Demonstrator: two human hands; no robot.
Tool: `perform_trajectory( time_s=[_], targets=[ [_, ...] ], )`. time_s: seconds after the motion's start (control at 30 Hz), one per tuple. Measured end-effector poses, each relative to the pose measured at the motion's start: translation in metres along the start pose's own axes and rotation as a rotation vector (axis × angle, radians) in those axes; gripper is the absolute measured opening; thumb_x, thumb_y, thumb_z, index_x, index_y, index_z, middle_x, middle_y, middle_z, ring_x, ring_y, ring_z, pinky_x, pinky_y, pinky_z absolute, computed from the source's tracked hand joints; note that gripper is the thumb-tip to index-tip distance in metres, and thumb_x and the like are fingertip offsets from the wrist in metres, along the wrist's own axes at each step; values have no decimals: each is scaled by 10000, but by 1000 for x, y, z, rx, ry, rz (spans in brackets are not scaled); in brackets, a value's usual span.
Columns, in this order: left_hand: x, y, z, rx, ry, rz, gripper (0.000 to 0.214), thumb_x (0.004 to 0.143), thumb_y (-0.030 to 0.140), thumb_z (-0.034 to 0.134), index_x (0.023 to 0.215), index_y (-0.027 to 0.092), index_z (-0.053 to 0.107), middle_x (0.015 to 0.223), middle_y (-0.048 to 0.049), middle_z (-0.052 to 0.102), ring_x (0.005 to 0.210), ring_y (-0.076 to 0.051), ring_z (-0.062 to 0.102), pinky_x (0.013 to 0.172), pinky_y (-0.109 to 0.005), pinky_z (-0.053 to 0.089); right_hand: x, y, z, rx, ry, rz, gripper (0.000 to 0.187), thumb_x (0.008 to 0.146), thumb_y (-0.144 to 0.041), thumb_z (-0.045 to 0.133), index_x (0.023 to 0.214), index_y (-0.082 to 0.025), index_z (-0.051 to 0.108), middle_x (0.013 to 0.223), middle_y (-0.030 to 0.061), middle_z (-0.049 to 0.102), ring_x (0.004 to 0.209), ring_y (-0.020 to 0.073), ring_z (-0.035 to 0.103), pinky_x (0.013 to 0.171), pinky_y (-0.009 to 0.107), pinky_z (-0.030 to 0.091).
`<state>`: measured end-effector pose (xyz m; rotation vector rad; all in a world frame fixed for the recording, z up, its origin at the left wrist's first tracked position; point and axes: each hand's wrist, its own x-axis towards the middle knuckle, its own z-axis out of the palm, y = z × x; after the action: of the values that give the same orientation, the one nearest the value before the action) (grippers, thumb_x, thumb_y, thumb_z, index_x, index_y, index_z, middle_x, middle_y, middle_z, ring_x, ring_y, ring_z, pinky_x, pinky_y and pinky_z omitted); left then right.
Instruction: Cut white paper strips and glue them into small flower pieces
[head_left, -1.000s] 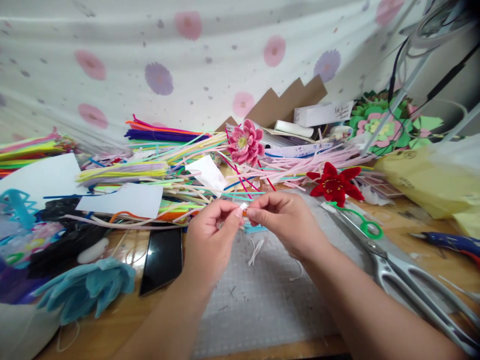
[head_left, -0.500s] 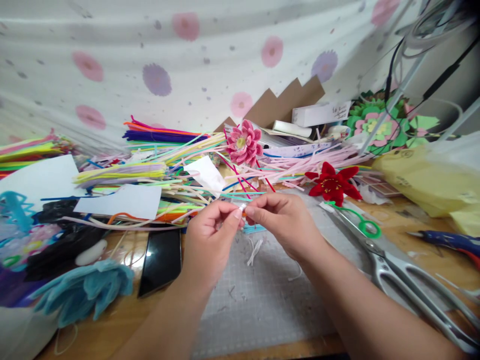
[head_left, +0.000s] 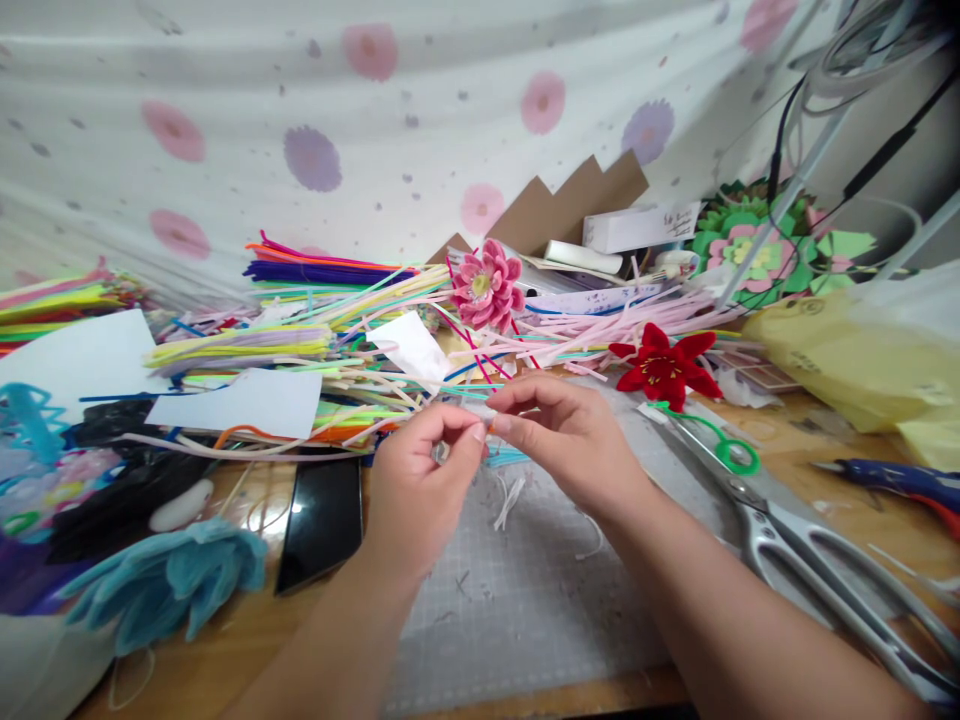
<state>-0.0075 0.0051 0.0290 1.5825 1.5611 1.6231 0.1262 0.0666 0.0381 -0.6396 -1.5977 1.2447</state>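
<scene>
My left hand (head_left: 421, 482) and my right hand (head_left: 576, 440) meet above the grey cutting mat (head_left: 525, 620). Thumb and forefinger of each are pinched together on a tiny white piece (head_left: 482, 411) with a bit of orange by it; the fingers hide most of it, so its kind is unclear. Just beneath them, short light-blue strips (head_left: 507, 456) lie on the mat. A few thin white strands (head_left: 510, 502) rest closer to me.
Large scissors (head_left: 757, 510) and a blue-handled tool (head_left: 885, 478) lie at right. Behind are a red flower (head_left: 666, 366), a pink flower (head_left: 487, 286) and bundles of pipe cleaners (head_left: 247, 345). A black phone (head_left: 321, 520) and a blue petalled piece (head_left: 180, 575) are at left.
My right fingers have shifted slightly left and up, covering more of the white piece. My left hand has barely moved.
</scene>
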Motion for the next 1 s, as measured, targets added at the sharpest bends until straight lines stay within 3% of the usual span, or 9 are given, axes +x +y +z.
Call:
perform_trajectory(
  time_s=[0.1, 0.23, 0.4, 0.63, 1.0],
  targets=[
    [1, 3, 0, 114, -22, 74, 130, 815, 172, 569, 698, 197, 619, 619, 39, 598, 582, -120, 522, 552, -241, 393, 1, -1, -1, -64, -14, -53, 71, 699, -230, 670, 702, -162, 651, 748, 27, 615, 716, 159, 570, 659, 310, 458],
    [1, 4, 0, 189, -48, 155, 133, 807, 139, 561, 702, 188, 626, 631, 34, 619, 605, -119, 542, 594, -242, 408, 3, -4, -2, -55, -47, -23, 133, 720, -223, 632, 600, -170, 607, 638, -7, 563, 639, 129, 513, 612, 275, 406],
    [0, 1, 0, 95, -56, 58, 131, 813, 155, 573, 706, 207, 626, 627, 50, 611, 589, -110, 526, 576, -234, 399, 4, -1, -5, 167, -87, 104, 201, 762, -299, 596, 630, -162, 660, 645, -1, 600, 647, 124, 536, 634, 272, 415],
    [3, -1, -1, -48, -78, -30, 159, 821, 174, 586, 674, 214, 630, 607, 53, 608, 593, -109, 532, 600, -240, 403, 5, 1, -7, 376, -126, 305, 120, 656, -262, 702, 615, -152, 678, 581, -14, 613, 551, 105, 540, 586, 275, 454],
    [2, 2, -2, -51, -63, -52, 161, 814, 176, 590, 662, 213, 631, 598, 49, 605, 587, -115, 531, 578, -240, 402, 4, 4, -9, 405, -201, 292, 97, 646, -216, 777, 680, -158, 708, 618, -19, 657, 585, 88, 586, 589, 231, 478]
  ],
)
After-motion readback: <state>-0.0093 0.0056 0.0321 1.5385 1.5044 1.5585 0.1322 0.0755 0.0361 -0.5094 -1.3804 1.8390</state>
